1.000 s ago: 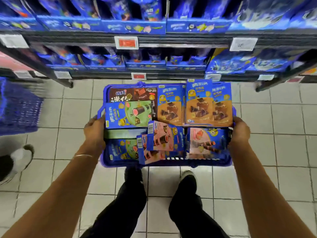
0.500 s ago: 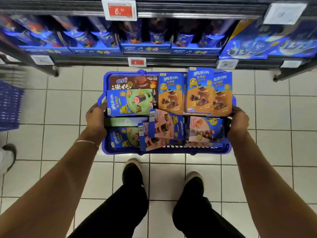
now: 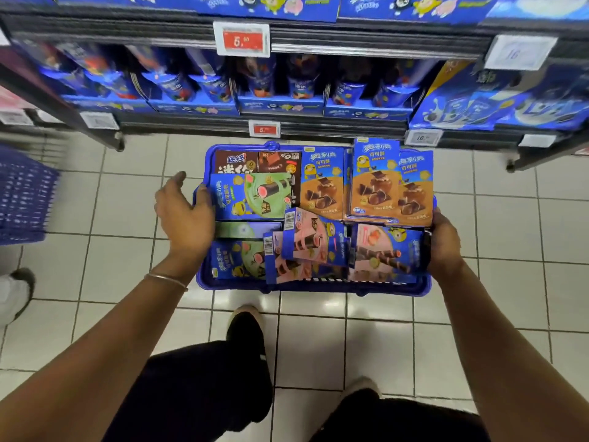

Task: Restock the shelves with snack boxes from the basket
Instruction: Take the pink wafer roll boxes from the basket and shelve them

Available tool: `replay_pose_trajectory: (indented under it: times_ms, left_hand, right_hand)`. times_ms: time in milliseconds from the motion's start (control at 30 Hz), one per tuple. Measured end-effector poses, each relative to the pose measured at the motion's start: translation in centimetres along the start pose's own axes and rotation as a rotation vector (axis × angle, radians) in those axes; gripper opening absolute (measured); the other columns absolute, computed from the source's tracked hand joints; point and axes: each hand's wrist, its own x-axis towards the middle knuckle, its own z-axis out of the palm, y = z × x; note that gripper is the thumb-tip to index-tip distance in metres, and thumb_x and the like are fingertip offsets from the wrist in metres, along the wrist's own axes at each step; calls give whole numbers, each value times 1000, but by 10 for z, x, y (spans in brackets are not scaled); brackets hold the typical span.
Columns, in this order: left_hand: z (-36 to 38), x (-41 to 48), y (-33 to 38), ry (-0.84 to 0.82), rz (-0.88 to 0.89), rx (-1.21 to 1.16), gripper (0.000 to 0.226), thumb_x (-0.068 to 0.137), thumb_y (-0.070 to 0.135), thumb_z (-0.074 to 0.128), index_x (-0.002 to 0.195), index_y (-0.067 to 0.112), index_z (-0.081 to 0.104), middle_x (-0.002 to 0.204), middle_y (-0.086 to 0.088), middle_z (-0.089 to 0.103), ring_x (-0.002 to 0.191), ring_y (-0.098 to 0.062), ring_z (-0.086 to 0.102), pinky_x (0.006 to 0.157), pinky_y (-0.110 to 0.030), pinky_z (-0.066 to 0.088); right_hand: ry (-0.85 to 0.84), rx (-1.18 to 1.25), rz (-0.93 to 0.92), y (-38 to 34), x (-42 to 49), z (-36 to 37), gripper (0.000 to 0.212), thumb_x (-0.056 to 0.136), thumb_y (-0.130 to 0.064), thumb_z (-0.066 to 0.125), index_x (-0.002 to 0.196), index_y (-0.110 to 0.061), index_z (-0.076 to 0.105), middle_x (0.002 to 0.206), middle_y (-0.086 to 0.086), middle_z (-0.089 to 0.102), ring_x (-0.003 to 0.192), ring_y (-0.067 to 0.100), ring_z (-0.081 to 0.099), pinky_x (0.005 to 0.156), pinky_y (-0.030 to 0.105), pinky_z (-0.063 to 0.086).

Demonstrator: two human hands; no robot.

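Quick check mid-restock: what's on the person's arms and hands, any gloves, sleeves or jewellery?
No gloves on the left hand or right hand. Both forearms are bare, with no sleeves in view. A thin metal bangle circles the left wrist; the right wrist shows nothing worn.

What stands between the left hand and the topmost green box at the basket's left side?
Nothing visible. The left hand is open beside the left rim of the basket, and the green box lies uncovered on top, just inside that rim. The right hand grips the right rim.
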Motion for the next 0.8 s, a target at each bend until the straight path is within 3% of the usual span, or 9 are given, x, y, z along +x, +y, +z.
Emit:
replay_pose_trajectory:
  times_ms: [67, 167, 233, 267, 367, 467, 633, 733, 800]
  left_hand:
    - [6, -8, 12, 44, 159, -58, 50, 101, 33, 57, 142, 6, 57, 141, -14, 57, 135, -31, 50, 104, -14, 31]
    - [23, -27, 31, 71, 372, -178, 44, 99, 36, 57, 132, 7, 61, 130, -8, 57, 123, -18, 54, 106, -25, 42]
    - [35, -34, 46, -33, 481, -207, 39, 96, 45, 58, 122, 15, 65, 121, -9, 60, 108, -6, 60, 98, -28, 52]
    - [40, -37, 54, -143, 485, -185, 38, 93, 52, 58, 114, 21, 65, 116, -7, 63, 104, -10, 65, 94, -36, 56]
    - [51, -53, 70, -422, 465, 25, 55, 78, 79, 53, 96, 28, 65, 97, -2, 71, 93, -22, 70, 87, -49, 58]
    - [59, -78, 75, -448, 475, 364, 66, 72, 92, 55, 100, 33, 63, 101, 6, 63, 95, -20, 63, 85, -43, 55]
    - [54, -100, 86, -453, 449, 400, 52, 81, 52, 87, 122, 29, 63, 116, -1, 67, 99, -21, 66, 92, -42, 56]
    - [40, -103, 90, -438, 415, 196, 43, 84, 30, 89, 119, 26, 65, 72, 10, 70, 55, -7, 69, 51, -19, 51]
    - [26, -105, 91, -389, 361, 62, 33, 84, 23, 87, 113, 24, 71, 56, 11, 68, 46, -8, 67, 46, -22, 50]
  right_hand:
    - [19, 10, -45, 9, 10, 2, 50, 92, -49, 50, 112, -10, 73, 117, 16, 73, 109, 40, 70, 97, 56, 54]
    - [91, -76, -139, 20, 20, 4, 46, 85, -52, 48, 93, -15, 73, 101, 11, 77, 97, 36, 74, 92, 59, 56]
    - [139, -105, -194, 26, 26, 2, 46, 83, -57, 46, 82, -21, 75, 90, 6, 79, 86, 31, 75, 82, 52, 61]
    - [159, -128, -213, 28, 29, 1, 47, 84, -60, 44, 79, -24, 75, 88, 5, 78, 83, 29, 75, 79, 49, 60]
    - [179, -156, -248, 31, 34, -2, 59, 87, -64, 39, 84, -17, 73, 96, 8, 76, 91, 31, 72, 89, 52, 57]
    - [154, -155, -246, 31, 26, -6, 54, 94, -62, 38, 81, -17, 65, 102, 9, 71, 94, 32, 68, 94, 51, 54]
    - [98, -151, -169, 27, 13, -15, 53, 100, -56, 41, 96, -10, 65, 104, 16, 73, 80, 27, 69, 68, 36, 52]
    - [240, -268, -174, 26, 6, -15, 63, 98, -62, 43, 127, -9, 58, 128, 21, 62, 110, 37, 63, 94, 50, 52]
    - [456, -353, -346, 30, -12, -10, 61, 98, -56, 50, 140, -11, 52, 137, 22, 54, 125, 42, 53, 101, 55, 44]
